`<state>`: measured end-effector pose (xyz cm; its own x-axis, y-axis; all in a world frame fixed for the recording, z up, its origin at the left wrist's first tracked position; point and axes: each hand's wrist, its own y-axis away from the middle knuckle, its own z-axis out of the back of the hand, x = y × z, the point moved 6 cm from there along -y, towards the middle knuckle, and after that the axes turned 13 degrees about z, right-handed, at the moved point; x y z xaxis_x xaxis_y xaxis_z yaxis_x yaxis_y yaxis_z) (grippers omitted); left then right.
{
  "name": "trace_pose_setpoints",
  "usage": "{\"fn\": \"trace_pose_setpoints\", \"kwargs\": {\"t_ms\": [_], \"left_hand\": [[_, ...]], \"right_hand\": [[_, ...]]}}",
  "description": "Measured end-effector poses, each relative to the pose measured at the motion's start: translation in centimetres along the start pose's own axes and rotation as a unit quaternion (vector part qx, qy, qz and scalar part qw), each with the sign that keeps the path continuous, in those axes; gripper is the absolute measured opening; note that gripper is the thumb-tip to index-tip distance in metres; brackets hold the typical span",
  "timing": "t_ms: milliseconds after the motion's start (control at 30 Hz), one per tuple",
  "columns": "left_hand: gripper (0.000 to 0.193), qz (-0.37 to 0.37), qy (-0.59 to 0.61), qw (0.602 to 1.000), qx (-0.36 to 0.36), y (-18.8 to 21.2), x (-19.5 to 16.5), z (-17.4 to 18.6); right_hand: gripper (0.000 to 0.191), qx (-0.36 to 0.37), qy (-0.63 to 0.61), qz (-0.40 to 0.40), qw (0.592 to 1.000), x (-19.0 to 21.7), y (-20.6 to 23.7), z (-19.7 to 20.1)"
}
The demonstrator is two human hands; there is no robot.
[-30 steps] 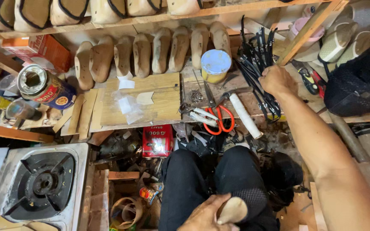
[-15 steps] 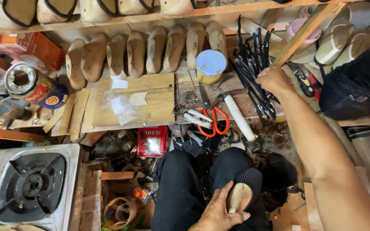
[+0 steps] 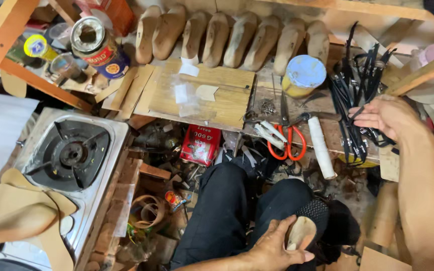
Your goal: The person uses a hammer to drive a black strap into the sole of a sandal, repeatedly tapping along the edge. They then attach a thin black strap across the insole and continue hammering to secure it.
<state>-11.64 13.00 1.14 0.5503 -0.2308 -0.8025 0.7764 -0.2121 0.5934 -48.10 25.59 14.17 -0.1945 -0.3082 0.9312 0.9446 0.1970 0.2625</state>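
Note:
My left hand [image 3: 276,246] rests on my knee and grips a shoe with a tan insole [image 3: 301,232] and a dark patterned upper. My right hand [image 3: 389,116] reaches out over a heap of black straps [image 3: 353,95] on the right of the low wooden bench; its fingers are curled among the straps, whether one is pinched I cannot tell. Red-handled scissors [image 3: 288,141] and a white roll [image 3: 320,147] lie on the bench to the left of that hand.
Several wooden shoe lasts [image 3: 227,37] stand in a row at the back. A blue-lidded tin [image 3: 303,76], an open can [image 3: 96,47], a red box [image 3: 201,144] and a wooden board [image 3: 212,93] are around. A gas stove [image 3: 71,155] sits at the left with tan cut pieces [image 3: 23,211].
The view has dropped and come closer. My right hand has slid down the straps toward me. My left hand has turned the shoe so its insole faces up.

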Motion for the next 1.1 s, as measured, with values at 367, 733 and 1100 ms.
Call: {"fn": "trace_pose_setpoints", "kwargs": {"t_ms": [367,733,1100], "left_hand": [[0.117,-0.034,-0.069,0.997,-0.017,0.1,0.6,-1.2],[0.087,-0.168,-0.007,0.985,-0.049,-1.4,-1.9,1.4],[0.018,-0.071,0.278,0.958,0.000,-5.4,-2.4,4.4]], "right_hand": [[0.010,0.155,-0.088,0.056,0.982,-0.3,0.4,-1.1],[0.011,-0.003,-0.168,0.173,0.971,-3.3,6.3,0.1],[0.020,-0.053,-0.335,0.195,0.920,-14.3,22.0,-8.5]]}}
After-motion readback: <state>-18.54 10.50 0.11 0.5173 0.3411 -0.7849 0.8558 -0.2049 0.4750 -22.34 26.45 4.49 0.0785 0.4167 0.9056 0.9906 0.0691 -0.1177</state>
